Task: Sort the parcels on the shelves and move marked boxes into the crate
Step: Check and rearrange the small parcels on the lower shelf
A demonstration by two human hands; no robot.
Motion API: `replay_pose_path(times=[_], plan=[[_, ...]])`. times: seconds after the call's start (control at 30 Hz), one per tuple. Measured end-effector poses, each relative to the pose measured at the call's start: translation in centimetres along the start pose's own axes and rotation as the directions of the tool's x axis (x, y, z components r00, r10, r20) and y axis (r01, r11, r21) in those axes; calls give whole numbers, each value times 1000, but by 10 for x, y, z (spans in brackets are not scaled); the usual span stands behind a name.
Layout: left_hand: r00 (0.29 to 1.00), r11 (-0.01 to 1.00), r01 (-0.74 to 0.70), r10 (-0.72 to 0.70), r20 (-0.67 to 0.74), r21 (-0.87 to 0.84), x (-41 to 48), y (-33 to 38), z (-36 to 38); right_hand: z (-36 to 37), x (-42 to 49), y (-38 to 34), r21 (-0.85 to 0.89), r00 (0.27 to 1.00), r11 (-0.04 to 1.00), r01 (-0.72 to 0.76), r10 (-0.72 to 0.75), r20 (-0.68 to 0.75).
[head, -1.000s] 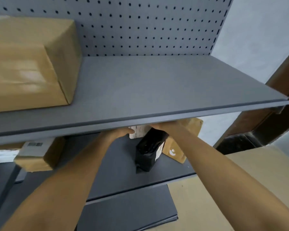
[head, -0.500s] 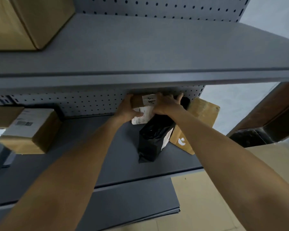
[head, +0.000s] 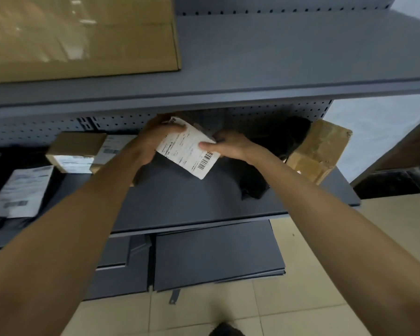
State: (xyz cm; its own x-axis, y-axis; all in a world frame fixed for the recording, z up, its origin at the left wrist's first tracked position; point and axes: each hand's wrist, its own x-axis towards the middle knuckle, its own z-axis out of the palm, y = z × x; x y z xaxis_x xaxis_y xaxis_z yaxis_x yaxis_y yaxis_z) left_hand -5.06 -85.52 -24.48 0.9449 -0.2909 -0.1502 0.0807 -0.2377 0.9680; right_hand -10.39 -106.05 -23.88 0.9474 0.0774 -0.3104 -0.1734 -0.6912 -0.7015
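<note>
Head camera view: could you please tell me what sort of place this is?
Probably a parcel storeroom: grey metal shelves with a pegboard back, a labelled cardboard box, and a barcoded parcel held by the left hand and right hand.

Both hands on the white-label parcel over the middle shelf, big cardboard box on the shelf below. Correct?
One thing is wrong: the big cardboard box sits on the shelf above, not below, as the head view shows. The rest holds: left hand and right hand both hold the white-label parcel over the middle shelf.
</note>
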Motion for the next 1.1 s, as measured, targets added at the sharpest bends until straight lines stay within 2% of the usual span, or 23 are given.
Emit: replay_pose_path(times=[0.13,0.23,0.3,0.33,0.4,0.47,0.5,0.57,0.6,0.67,0.77,0.87,0.97,1.1], plan=[[997,996,63,-66,37,68,-26,-6,-19,35,-20,0,195,998,980,-51,41,54],[980,967,8,-58,188,257,-40,3,-25,51,-32,-4,323,997,945,-47,24,74],[969,933,-6,-83,232,360,-47,10,-23,59,-39,-11,449,997,892,-63,31,77],[970,932,-14,-76,232,363,-48,12,-22,63,-40,-13,521,997,852,-63,31,70],[983,969,-17,-28,179,245,-51,12,-21,71,-42,-14,649,999,760,-41,34,24],[996,998,29,-33,80,55,-55,5,-25,78,-41,-6,786,998,619,-9,60,-36],[996,998,60,-61,60,12,-58,-2,-27,82,-41,-1,852,996,523,10,75,-57],[988,990,113,-121,96,78,-63,-20,-28,89,-38,8,927,994,373,30,88,-68],[982,983,126,-143,125,134,-65,-30,-27,93,-36,10,929,994,368,32,88,-69],[980,978,120,-143,136,169,-65,-45,-22,101,-32,9,885,993,464,25,89,-75],[994,983,69,-82,71,169,-52,-55,-21,105,-19,4,768,985,641,-11,138,-101],[1000,949,-2,-6,22,315,-29,-56,-28,98,4,0,622,959,781,-51,213,-188],[986,804,-151,167,25,576,-1,-46,-35,94,35,-2,450,930,892,-35,193,-311],[942,603,-296,314,121,740,34,-40,-40,98,71,0,266,902,962,-66,172,-397]])
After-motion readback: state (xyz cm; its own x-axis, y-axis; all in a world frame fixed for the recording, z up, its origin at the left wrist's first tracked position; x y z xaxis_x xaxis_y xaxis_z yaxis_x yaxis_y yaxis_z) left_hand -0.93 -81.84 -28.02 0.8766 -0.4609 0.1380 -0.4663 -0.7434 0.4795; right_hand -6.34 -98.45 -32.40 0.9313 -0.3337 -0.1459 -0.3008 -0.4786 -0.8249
